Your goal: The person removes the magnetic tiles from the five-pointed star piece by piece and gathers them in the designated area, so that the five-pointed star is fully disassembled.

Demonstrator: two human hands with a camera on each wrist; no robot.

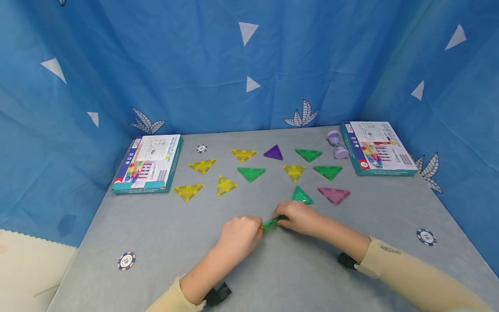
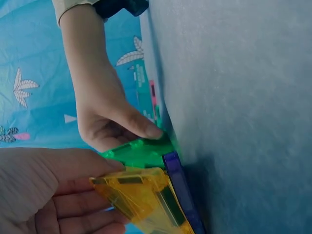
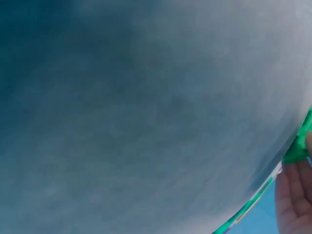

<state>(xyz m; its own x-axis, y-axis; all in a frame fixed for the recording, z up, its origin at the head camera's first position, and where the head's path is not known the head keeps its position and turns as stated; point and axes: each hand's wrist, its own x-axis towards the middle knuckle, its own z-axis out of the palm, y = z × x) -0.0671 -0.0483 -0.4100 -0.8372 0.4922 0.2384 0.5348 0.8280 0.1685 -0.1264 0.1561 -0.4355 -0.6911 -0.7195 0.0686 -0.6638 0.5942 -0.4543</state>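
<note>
My left hand (image 1: pixel 238 236) pinches a yellow translucent triangular magnetic tile (image 2: pixel 146 197) between thumb and fingers, low over the grey table. Along the yellow tile's lower edge stands a purple tile (image 2: pixel 181 187), seen nearly edge-on in the left wrist view. From the other side my right hand (image 1: pixel 298 217) pinches a green triangular tile (image 2: pixel 139 152). Its near end meets the yellow and purple pieces in that view. Beyond the right hand lies a flat green triangle tile (image 1: pixel 301 196). In the head view the hands largely cover the held pieces.
Several yellow tiles (image 1: pixel 189 191) lie at the left and middle of the table (image 1: pixel 187 242). More green tiles (image 1: pixel 251 173), a purple tile (image 1: pixel 274 152) and a pink tile (image 1: pixel 334 195) lie farther back. Boxes (image 1: pixel 150 162) flank them, with a lilac sand timer (image 1: pixel 337 145) at right.
</note>
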